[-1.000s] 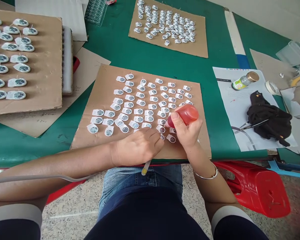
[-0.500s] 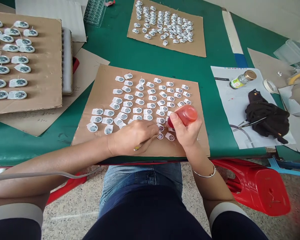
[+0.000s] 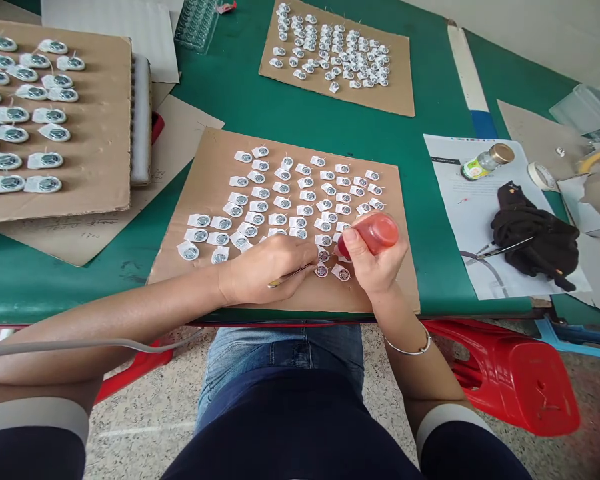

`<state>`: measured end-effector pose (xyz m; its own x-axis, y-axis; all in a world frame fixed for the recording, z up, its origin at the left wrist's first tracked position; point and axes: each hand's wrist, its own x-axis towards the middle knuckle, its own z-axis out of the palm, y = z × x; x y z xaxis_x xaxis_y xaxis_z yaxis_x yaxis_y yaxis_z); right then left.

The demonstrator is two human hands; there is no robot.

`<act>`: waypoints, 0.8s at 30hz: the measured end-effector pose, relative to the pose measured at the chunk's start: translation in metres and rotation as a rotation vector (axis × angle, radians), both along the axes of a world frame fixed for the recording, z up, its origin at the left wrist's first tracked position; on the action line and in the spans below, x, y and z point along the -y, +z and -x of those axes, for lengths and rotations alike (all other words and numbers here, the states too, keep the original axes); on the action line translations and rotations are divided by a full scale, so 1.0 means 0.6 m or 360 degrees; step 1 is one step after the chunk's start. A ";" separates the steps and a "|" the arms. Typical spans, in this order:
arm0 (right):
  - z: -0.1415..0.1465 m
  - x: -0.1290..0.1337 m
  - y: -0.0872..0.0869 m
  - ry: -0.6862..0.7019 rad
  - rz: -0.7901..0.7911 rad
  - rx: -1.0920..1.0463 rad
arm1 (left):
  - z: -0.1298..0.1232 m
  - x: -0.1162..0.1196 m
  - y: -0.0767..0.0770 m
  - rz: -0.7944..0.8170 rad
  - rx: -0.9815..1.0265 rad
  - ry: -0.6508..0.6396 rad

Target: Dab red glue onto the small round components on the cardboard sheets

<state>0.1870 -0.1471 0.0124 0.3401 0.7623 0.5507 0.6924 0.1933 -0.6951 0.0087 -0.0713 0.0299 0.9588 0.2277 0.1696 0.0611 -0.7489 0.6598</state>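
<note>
A brown cardboard sheet bears several rows of small white pieces with dark round faces. My left hand rests over its lower middle, fingers closed on a thin metal tool whose tip is hidden near the fingertips. In my right hand is a red squeeze bottle, tilted with its narrow end down to the left. That end is close to a white piece beside my left fingertips. Another white piece lies below my right thumb.
More pieces lie on a cardboard sheet at the back and a raised one at left. To the right are a glass jar, black cloth with tweezers and a tape roll. A red stool stands below.
The view has shifted slightly, so the left board and the sheets appear a little further right. Both hands keep their grips and have hardly moved over the pieces.
</note>
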 end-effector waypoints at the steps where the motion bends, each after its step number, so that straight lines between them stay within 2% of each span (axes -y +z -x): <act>1: 0.000 0.000 0.000 -0.0003 0.0005 -0.0001 | 0.000 0.000 0.000 0.0005 -0.0002 0.0000; 9: 0.000 0.001 -0.005 0.0013 0.0021 -0.0016 | -0.001 -0.005 -0.001 0.0043 0.0052 0.0030; 24: 0.003 0.003 -0.003 0.0131 0.0047 -0.0126 | -0.004 -0.019 -0.011 0.0267 0.0093 0.0234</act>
